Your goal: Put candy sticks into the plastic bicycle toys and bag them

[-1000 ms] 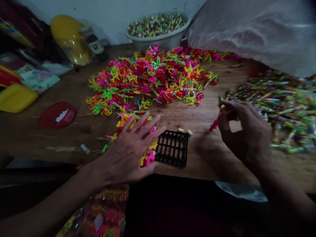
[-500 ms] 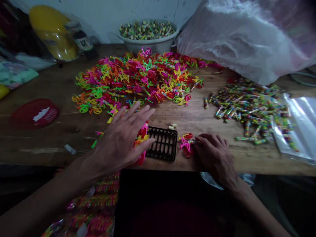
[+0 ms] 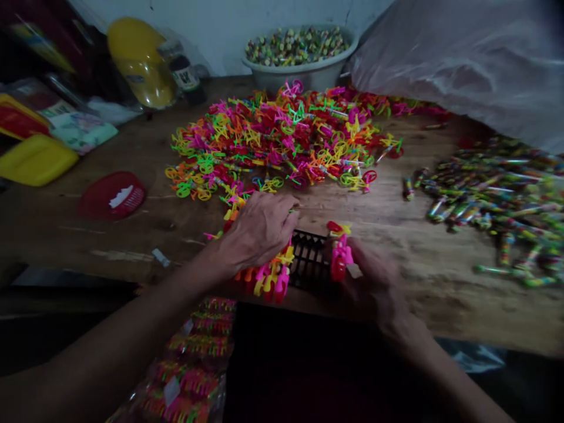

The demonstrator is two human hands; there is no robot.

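Observation:
A black slotted rack (image 3: 309, 249) lies at the table's front edge. Small bright plastic toys (image 3: 275, 276) in pink, yellow and red line its left part. My left hand (image 3: 264, 226) is over that left part, its fingers curled together; a tiny pale bit shows at the fingertips, too small to name. At the rack's right end, my right hand (image 3: 374, 273) is smeared by motion. It grips a few pink, red and yellow plastic toys (image 3: 341, 255), with a small pale piece (image 3: 354, 271) beside them.
A large heap of colourful plastic toys (image 3: 282, 141) spreads behind the rack. Candy-like filled tubes (image 3: 493, 194) lie at the right, more fill a grey basin (image 3: 304, 73). A red basket (image 3: 112, 194) sits left. Packed toys (image 3: 207, 346) hang below the table edge; a plastic bag (image 3: 458, 64) bulges at back right.
My left hand has gone from spread fingers to curled ones over the rack. My right hand has lifted toys off the table and brought them to the rack's right end. The view has shifted left.

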